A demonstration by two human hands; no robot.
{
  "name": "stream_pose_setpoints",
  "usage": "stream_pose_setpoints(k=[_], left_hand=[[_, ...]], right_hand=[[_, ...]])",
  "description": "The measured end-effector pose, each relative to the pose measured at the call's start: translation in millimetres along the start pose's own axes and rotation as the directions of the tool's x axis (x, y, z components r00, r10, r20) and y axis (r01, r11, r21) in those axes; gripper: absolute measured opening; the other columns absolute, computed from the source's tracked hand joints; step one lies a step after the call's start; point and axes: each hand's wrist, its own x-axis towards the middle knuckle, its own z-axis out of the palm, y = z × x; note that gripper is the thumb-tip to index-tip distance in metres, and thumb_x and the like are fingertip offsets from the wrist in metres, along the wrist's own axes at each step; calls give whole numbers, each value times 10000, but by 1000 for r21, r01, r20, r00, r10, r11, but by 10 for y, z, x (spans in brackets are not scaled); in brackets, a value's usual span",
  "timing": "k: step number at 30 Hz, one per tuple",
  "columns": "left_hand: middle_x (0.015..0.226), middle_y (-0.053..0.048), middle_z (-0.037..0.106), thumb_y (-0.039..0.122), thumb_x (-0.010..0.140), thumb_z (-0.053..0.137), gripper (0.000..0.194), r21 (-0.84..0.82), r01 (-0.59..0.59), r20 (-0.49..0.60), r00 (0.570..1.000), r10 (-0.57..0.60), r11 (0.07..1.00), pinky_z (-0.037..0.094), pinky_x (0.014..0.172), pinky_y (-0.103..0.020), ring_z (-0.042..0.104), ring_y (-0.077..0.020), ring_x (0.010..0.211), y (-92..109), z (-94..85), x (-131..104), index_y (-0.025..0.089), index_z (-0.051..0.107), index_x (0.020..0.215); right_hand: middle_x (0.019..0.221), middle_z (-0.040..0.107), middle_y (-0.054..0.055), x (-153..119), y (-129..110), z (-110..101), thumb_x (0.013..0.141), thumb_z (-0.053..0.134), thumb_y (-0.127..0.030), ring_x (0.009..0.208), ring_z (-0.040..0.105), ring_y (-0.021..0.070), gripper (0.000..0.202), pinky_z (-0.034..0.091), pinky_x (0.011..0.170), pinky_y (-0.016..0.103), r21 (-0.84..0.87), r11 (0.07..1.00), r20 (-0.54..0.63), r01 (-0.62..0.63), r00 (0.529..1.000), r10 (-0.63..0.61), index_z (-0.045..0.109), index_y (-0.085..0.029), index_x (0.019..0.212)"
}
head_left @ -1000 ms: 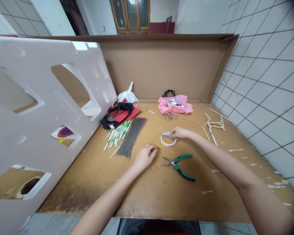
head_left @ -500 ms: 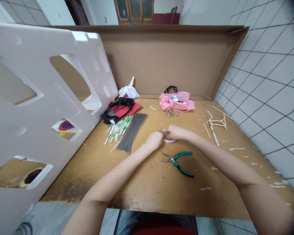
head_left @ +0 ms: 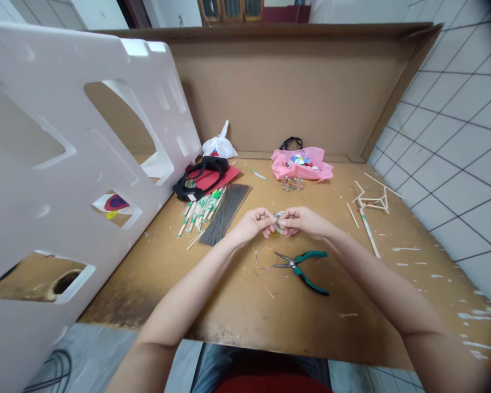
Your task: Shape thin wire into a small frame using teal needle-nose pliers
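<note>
Above the middle of the table, my left hand point(head_left: 258, 222) and my right hand point(head_left: 300, 222) meet with thumbs and forefingers pinched. Between them is a small, silvery, ring-shaped roll point(head_left: 279, 215), partly hidden by the fingers; both hands grip its near edge. Some yellow shows just under the fingertips. Closer to me lie long-nose pliers point(head_left: 297, 265) with green handles, jaws apart. A thin coppery wire loop point(head_left: 264, 257) rests by their tips.
Left are dark wires point(head_left: 225, 214), wrapped chopsticks point(head_left: 200, 213), a black strap point(head_left: 202, 177) and a white panel point(head_left: 65, 191). Behind stand a pink bag point(head_left: 303, 164), beaded wire point(head_left: 293, 183) and a white bag point(head_left: 220, 146). A stick frame point(head_left: 370, 204) lies right.
My hands have turned so the fingers show more, with the roll now up between them. The view has tilted down slightly, and more of the coppery loop is visible.
</note>
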Motion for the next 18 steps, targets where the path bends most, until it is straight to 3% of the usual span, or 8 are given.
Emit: stream_pose_setpoints(k=[2, 4, 11, 18], left_hand=[[620, 14, 597, 388, 717, 685, 306, -262, 42, -12, 999, -47, 964, 434, 483, -194, 499, -52, 454, 59, 12, -51, 127, 526, 738], [617, 13, 606, 396, 674, 734, 341, -362, 92, 43, 996, -82, 928, 428, 475, -188, 494, -45, 451, 107, 24, -97, 116, 553, 745], [546, 40, 580, 375, 646, 767, 343, -376, 149, 105, 988, -118, 915, 428, 458, -195, 520, -59, 429, 143, 15, -180, 114, 585, 775], [543, 37, 579, 400, 648, 757, 361, -359, 108, 54, 994, -95, 927, 446, 485, -208, 549, -72, 449, 178, 56, -246, 116, 556, 744]], right_hand=[[749, 679, 46, -63, -44, 19, 773, 575, -503, 635, 634, 122, 366, 505, 628, 276, 89, 996, -5, 16, 1000, -15, 581, -154, 886], [702, 658, 25, -119, -88, 21, 738, 631, -498, 606, 616, 113, 363, 499, 611, 270, 159, 987, 16, 27, 999, -30, 603, -151, 841], [589, 600, -23, -248, -175, -7, 713, 708, -401, 544, 564, 95, 263, 454, 547, 245, 275, 961, 71, 35, 996, -56, 641, -150, 749], [584, 630, -19, -246, -160, 126, 664, 715, -466, 555, 596, 120, 325, 494, 621, 295, 291, 955, -64, 49, 997, -31, 602, -170, 735]])
